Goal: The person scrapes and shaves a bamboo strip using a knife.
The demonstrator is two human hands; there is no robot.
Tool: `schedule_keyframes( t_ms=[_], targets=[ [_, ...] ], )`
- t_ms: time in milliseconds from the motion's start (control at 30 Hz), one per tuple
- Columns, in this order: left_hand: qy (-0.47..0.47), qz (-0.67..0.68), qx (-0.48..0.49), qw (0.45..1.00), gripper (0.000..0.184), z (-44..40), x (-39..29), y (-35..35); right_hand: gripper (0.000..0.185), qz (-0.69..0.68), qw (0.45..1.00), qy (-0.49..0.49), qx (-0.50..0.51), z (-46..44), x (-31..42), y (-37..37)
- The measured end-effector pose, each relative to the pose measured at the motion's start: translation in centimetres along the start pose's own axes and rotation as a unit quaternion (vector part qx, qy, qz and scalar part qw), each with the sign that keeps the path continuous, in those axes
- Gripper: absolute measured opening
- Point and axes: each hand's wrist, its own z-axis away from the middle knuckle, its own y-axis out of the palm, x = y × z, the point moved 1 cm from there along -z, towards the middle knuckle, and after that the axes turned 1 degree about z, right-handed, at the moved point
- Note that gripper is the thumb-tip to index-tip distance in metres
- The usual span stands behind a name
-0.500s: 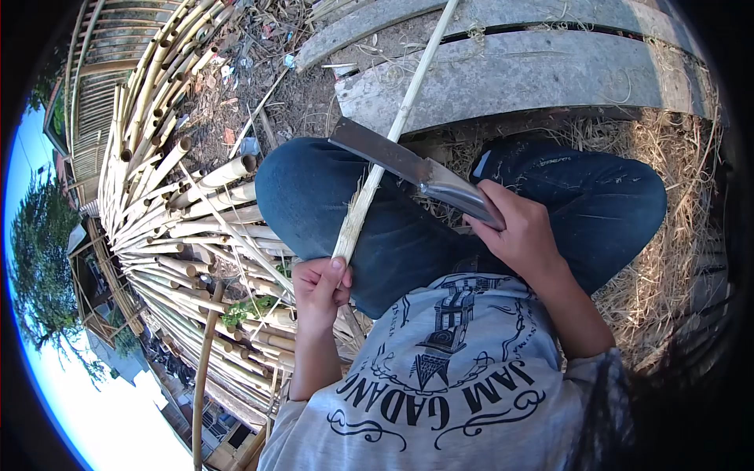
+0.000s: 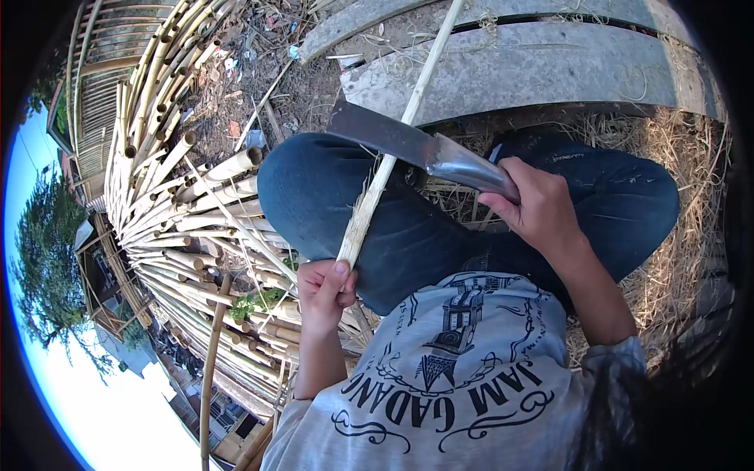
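My left hand [image 2: 324, 287] grips the near end of a long, pale bamboo strip [image 2: 367, 206], thumb on top. The strip slants away from me across my leg and over a grey plank, its far end running out of view at the top. Frayed fibres stick out along its near part. In my right hand [image 2: 538, 206] is the metal handle of a machete [image 2: 385, 133], with fingers wrapped round it. Its broad dark blade lies across the strip, covering a short part of it; whether the edge touches the strip I cannot tell.
Grey planks [image 2: 534, 67] lie in front of my crossed legs. Cut bamboo poles [image 2: 224, 167] are piled at the left. Dry shavings [image 2: 667, 204] cover the ground at the right. A lone upright pole [image 2: 209, 377] stands at the lower left.
The machete and my right hand have shifted slightly to the right and away from me along the strip. My left hand keeps its grip; the whole view has shifted a little.
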Motion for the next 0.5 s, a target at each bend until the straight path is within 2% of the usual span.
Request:
schedule_keyframes(
  t_ms=[67,133,200,267,333,367,400,500],
  targets=[
    [-0.008,0.01,0.015,1.0,0.045,-0.1,-0.2,-0.4,0.042,-0.04,0.999,-0.025,0.025,0.1,0.0,0.0],
    [-0.006,0.004,0.025,1.0,0.044,0.0,-0.2,-0.4,0.044,0.021,1.0,0.002,0.007,-0.6,-1.2,-0.3],
    [-0.005,-0.004,0.005,1.0,0.044,0.2,-0.2,0.2,0.039,0.011,0.989,0.15,0.011,-1.5,-2.7,-0.3],
    [0.012,-0.02,0.003,1.0,0.047,-0.2,-0.4,0.5,0.032,-0.028,0.985,0.169,0.0,-1.7,-2.4,-0.9],
    [0.02,-0.029,0.009,0.999,0.048,-0.2,-0.4,0.2,0.032,-0.093,0.991,0.095,0.028,-0.8,-1.8,-0.6],
    [0.011,-0.03,0.013,0.999,0.048,-0.2,-0.4,-0.1,0.036,-0.067,0.991,0.083,0.084,-0.4,-1.2,-0.8],
    [0.003,-0.028,0.017,0.999,0.049,-0.2,-0.3,-0.2,0.039,-0.077,0.992,0.049,0.09,-0.1,-0.8,-0.5],
    [-0.001,-0.018,0.025,1.0,0.047,-0.3,-0.4,0.1,0.041,-0.093,0.989,0.053,0.106,-0.3,-1.2,-0.1]
  ],
)
